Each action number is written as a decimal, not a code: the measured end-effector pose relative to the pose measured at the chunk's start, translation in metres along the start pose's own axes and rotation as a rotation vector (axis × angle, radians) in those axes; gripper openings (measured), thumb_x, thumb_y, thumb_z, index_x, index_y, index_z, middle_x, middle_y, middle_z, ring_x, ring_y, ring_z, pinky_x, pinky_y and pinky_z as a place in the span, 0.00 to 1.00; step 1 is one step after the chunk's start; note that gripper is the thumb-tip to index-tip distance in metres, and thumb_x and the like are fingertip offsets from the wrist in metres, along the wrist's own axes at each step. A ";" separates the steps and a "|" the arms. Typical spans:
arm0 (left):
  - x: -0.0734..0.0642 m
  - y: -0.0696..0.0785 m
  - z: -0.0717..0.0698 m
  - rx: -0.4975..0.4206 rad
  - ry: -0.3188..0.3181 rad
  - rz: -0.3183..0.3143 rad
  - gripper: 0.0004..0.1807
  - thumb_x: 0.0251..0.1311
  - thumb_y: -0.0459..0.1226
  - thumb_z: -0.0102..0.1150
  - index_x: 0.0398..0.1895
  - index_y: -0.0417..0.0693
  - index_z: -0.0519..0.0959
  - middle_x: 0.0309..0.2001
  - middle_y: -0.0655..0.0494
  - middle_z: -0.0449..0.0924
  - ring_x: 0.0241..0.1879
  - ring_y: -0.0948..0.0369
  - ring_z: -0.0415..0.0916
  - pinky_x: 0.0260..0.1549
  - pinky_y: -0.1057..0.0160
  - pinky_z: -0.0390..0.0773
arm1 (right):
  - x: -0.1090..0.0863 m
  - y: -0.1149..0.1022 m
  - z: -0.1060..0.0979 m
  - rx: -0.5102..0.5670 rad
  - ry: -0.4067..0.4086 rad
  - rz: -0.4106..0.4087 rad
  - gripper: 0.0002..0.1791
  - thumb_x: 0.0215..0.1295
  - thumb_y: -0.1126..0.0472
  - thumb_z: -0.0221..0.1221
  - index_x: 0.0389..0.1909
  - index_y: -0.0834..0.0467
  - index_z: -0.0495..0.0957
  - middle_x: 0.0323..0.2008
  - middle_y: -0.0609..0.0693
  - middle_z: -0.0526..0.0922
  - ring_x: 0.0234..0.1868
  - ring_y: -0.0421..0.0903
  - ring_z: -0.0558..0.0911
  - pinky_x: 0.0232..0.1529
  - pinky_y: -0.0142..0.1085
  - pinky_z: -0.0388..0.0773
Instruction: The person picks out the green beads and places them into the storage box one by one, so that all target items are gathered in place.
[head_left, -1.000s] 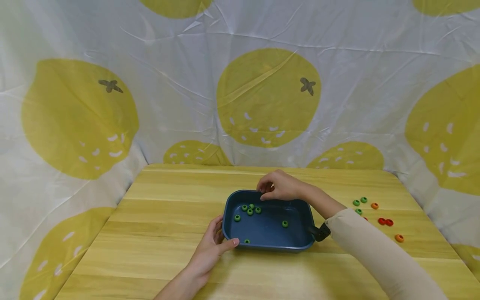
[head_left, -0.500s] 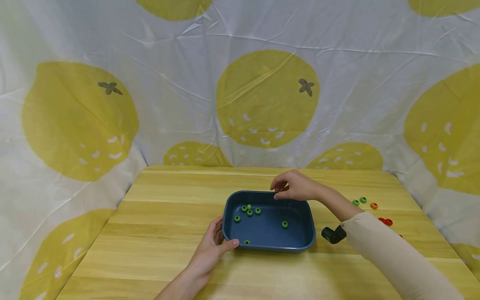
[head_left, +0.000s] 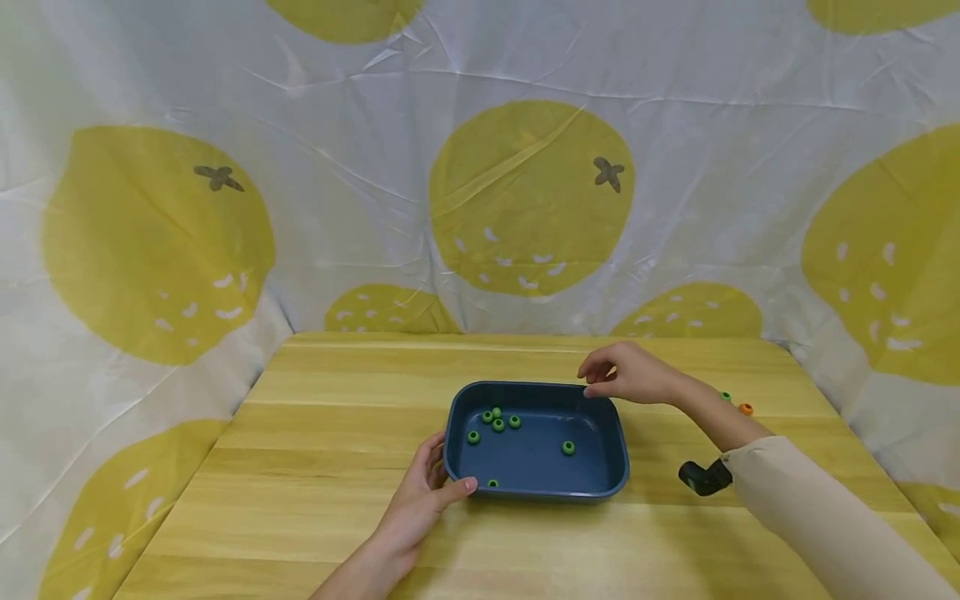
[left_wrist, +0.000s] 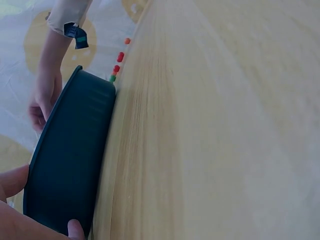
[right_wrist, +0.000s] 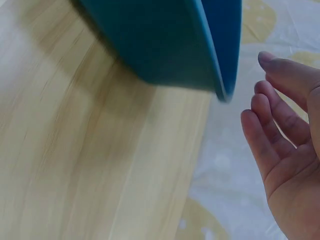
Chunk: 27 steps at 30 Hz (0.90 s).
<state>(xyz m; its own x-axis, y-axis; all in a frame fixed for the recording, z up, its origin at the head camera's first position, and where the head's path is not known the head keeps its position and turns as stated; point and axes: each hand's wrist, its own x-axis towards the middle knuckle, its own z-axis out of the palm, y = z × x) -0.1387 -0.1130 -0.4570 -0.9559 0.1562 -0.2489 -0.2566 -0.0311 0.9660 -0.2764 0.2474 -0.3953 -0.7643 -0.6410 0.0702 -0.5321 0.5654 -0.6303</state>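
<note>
A dark blue rectangular basin [head_left: 536, 492] stands on the table with several green beads [head_left: 498, 425] inside, mostly toward its left end. One more green bead [head_left: 568, 448] lies apart at the right of its floor. My left hand [head_left: 420, 493] holds the near left corner, thumb on the rim and fingers along the outer wall. Above the far right rim hovers my right hand [head_left: 633, 373], fingers loosely bent. The right wrist view shows nothing in that hand [right_wrist: 295, 135], with the basin wall [right_wrist: 155, 45] a short way from its fingertips.
To the right on the wooden table [head_left: 315, 433], an orange bead [head_left: 746, 409] and a green bead [head_left: 726, 397] show past the right forearm. The left wrist view also has red beads [left_wrist: 120, 57] there. A black wrist camera [head_left: 705, 477] hangs below the right sleeve. A lemon-print cloth [head_left: 360, 208] hangs behind.
My right hand has moved rightward along the basin's far rim, its forearm now covering more of the loose beads. The left hand, basin and beads inside stay almost the same.
</note>
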 end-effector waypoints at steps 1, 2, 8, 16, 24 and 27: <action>0.000 0.000 0.000 0.000 0.001 0.000 0.47 0.60 0.30 0.73 0.79 0.45 0.56 0.78 0.38 0.55 0.76 0.37 0.52 0.70 0.38 0.57 | -0.003 0.002 -0.001 0.001 0.006 0.001 0.13 0.68 0.62 0.69 0.48 0.66 0.85 0.37 0.44 0.85 0.38 0.42 0.84 0.45 0.41 0.85; 0.000 0.000 0.000 0.003 0.002 0.001 0.47 0.60 0.30 0.73 0.79 0.44 0.56 0.78 0.38 0.55 0.76 0.37 0.52 0.70 0.38 0.58 | -0.006 0.004 -0.002 -0.001 0.014 0.011 0.13 0.67 0.62 0.69 0.48 0.65 0.85 0.38 0.44 0.85 0.38 0.42 0.84 0.45 0.40 0.85; 0.003 0.002 0.001 0.014 0.007 0.020 0.47 0.60 0.29 0.72 0.79 0.43 0.57 0.77 0.37 0.56 0.75 0.37 0.53 0.70 0.38 0.59 | -0.030 0.015 -0.015 -0.001 0.082 0.078 0.11 0.67 0.61 0.70 0.47 0.60 0.85 0.38 0.45 0.84 0.39 0.44 0.84 0.43 0.38 0.84; 0.004 0.004 0.003 0.002 -0.001 0.042 0.47 0.60 0.28 0.71 0.80 0.42 0.56 0.77 0.36 0.56 0.75 0.37 0.54 0.70 0.39 0.59 | -0.064 0.030 -0.034 -0.007 0.122 0.152 0.11 0.66 0.62 0.71 0.46 0.62 0.85 0.35 0.45 0.83 0.37 0.44 0.83 0.40 0.35 0.83; 0.001 0.002 0.002 0.001 0.012 0.010 0.48 0.60 0.29 0.72 0.80 0.42 0.55 0.78 0.36 0.55 0.76 0.36 0.52 0.70 0.38 0.57 | -0.094 0.053 -0.042 -0.010 0.132 0.206 0.12 0.68 0.65 0.68 0.48 0.67 0.84 0.37 0.48 0.84 0.36 0.43 0.83 0.37 0.36 0.82; 0.000 0.002 0.002 0.005 0.013 -0.002 0.48 0.60 0.30 0.73 0.80 0.43 0.55 0.78 0.35 0.54 0.76 0.35 0.51 0.70 0.37 0.57 | -0.107 0.061 -0.042 0.029 0.127 0.254 0.13 0.69 0.67 0.66 0.51 0.69 0.82 0.41 0.54 0.85 0.39 0.44 0.83 0.38 0.36 0.82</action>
<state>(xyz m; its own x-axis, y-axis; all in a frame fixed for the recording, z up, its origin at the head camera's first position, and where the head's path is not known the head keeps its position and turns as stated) -0.1386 -0.1114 -0.4545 -0.9572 0.1436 -0.2513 -0.2574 -0.0257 0.9660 -0.2427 0.3723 -0.4085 -0.9123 -0.4096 0.0027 -0.3088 0.6834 -0.6615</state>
